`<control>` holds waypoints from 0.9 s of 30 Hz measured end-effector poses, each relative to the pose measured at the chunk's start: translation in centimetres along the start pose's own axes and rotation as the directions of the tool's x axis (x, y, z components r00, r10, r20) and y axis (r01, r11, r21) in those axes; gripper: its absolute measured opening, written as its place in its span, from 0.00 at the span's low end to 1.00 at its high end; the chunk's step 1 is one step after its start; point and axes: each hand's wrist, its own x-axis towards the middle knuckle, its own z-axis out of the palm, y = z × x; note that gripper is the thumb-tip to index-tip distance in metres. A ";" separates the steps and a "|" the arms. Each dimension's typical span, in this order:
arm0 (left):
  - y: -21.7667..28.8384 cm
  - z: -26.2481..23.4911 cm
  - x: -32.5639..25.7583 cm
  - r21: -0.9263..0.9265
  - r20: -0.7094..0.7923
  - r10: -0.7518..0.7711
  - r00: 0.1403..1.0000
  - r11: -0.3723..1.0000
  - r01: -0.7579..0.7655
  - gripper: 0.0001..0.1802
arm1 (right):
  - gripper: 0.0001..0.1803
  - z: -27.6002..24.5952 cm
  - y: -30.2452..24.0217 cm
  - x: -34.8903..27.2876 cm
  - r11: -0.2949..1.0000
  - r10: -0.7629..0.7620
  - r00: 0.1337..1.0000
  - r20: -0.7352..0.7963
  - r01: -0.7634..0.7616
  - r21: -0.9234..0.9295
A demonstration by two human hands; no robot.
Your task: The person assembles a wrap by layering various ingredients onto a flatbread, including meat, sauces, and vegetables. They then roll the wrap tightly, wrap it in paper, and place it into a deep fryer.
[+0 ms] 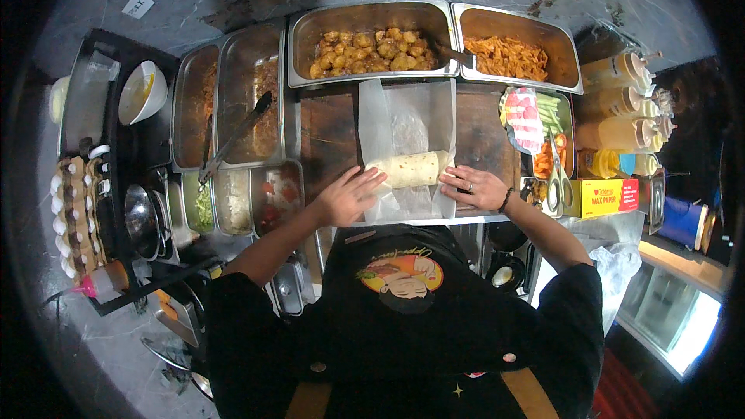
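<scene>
Wrap (409,169), rolled and pale, lay across a sheet of paper (403,120) at the front edge of your counter (330,136), just behind your two hands. It looked soft and a little heavy for its size, likely to sag or split if you pinched the middle, so the safer hold seemed to be from both ends, cupped, with fingers underneath. The tortilla was cream-coloured with faint brown flecks, a short thick cylinder lying left to right. The thin, translucent paper would probably slide and crease easily.

Your left hand (347,196) rested flat and spread, grasping nothing, its fingertips touching the wrap's left end. Your right hand (475,187) was also loose and flat on the paper's right front corner, just beside the wrap's right end, holding nothing.

Behind the paper, along the back edge, stood a tray of browned chunks (371,48) and a tray of orange strips (508,56). Scissors (556,174) lay at the right edge.
</scene>
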 end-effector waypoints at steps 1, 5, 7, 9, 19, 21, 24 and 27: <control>-0.2 0.4 0.0 0.014 -0.007 0.003 1.000 1.000 -0.003 0.11 | 0.26 0.1 -0.2 0.1 1.000 0.003 1.000 -0.003 -0.003 0.000; -0.5 1.0 0.0 0.019 -0.019 0.000 1.000 1.000 0.001 0.10 | 0.26 -0.2 -1.3 0.5 0.997 0.063 0.997 -0.045 -0.061 0.038; -0.6 1.2 0.3 -0.101 -0.129 -0.042 0.991 0.994 0.029 0.09 | 0.21 -0.1 -2.0 0.8 0.980 0.173 0.981 -0.093 -0.161 0.119; -0.5 1.3 0.7 -0.253 -0.231 -0.140 0.963 0.964 0.080 0.08 | 0.14 0.4 -2.7 1.1 0.919 0.340 0.932 -0.129 -0.300 0.255; -0.7 0.2 0.6 -0.374 -0.134 -0.072 0.988 0.927 0.017 0.19 | 0.08 2.9 -5.4 2.5 0.745 0.634 0.730 -0.256 -0.489 0.453; -0.9 -1.1 0.6 -0.327 0.013 0.027 1.000 0.945 -0.021 0.22 | 0.11 2.1 -4.7 1.9 0.839 0.506 0.838 -0.203 -0.424 0.340; -1.4 -1.7 0.8 -0.256 0.121 0.133 0.984 0.962 -0.098 0.21 | 0.15 1.4 -3.6 1.3 0.926 0.342 0.927 -0.153 -0.304 0.226; -1.6 -1.6 0.9 -0.173 0.178 0.141 0.974 0.979 -0.110 0.17 | 0.15 0.8 -3.6 1.2 0.948 0.286 0.952 -0.113 -0.263 0.181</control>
